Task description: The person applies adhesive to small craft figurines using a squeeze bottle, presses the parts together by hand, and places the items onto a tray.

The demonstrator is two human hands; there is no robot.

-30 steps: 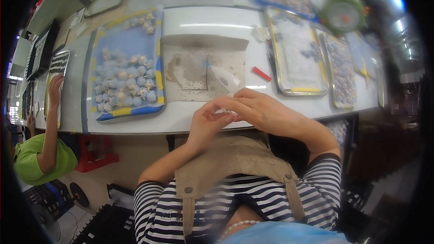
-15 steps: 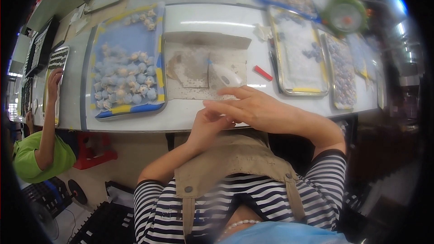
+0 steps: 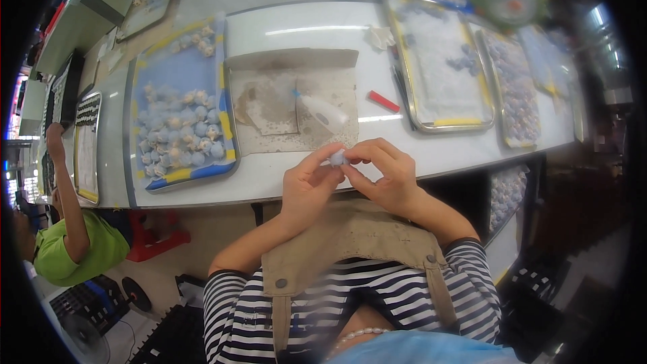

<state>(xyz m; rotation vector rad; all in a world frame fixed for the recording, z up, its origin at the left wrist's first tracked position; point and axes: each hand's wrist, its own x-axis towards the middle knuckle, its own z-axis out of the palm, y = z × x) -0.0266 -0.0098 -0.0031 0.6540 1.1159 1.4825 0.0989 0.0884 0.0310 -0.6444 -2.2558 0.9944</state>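
Between the fingertips of both hands is a small pale blue round piece (image 3: 338, 158), held just above the table's near edge. My left hand (image 3: 307, 187) pinches it with thumb and forefinger from the left. From the right, my right hand (image 3: 391, 174) closes its thumb and finger on the same piece. The fingers cover part of it, so its detail is hard to make out. Beyond my hands, a white squeeze bottle (image 3: 327, 114) with a blue tip lies on a stained cardboard sheet (image 3: 327, 81).
At left stands a tray (image 3: 232, 136) of pale blue and cream round pieces. A red bar (image 3: 384, 101) lies right of the cardboard, before another tray (image 3: 450, 123) with a few bluish pieces. Farther right is a fuller tray (image 3: 522, 143). A co-worker in green (image 3: 84, 248) reaches forward at far left.
My hands have parted from their overlapped position, and the small blue piece now shows between the fingertips. The view has shifted slightly. The co-worker's arm has moved from the tray toward the black rack.
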